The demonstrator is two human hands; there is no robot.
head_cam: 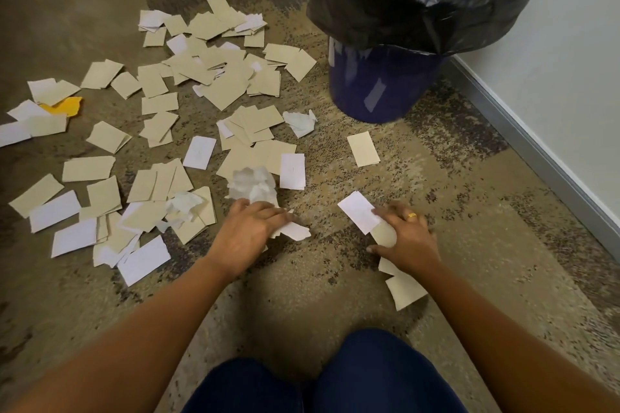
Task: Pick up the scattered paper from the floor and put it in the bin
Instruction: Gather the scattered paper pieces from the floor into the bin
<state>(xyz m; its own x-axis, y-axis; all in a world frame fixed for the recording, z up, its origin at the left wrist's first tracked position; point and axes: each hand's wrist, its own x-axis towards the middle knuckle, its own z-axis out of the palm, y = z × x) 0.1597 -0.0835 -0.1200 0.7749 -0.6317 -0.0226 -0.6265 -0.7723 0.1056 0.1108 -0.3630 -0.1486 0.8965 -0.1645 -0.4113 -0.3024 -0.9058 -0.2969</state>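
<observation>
Knees (322, 379) are resting at bottom centre while the left grip (248, 228) is curling round white scraps (293, 230) and the right grip (406, 241) is pinching a white slip (358, 214); both should be raking in more scattered paper (218, 84), centre left, before reaching the bin (379, 84), upper right.

A low-pile carpet (463, 211), mottled in tan, beige and dark grey-brown patches, covers the floor. To the right a plain white wall (570, 43) runs off diagonally, with a grey skirting strip (536, 149) at its foot. The light is soft and even.
</observation>
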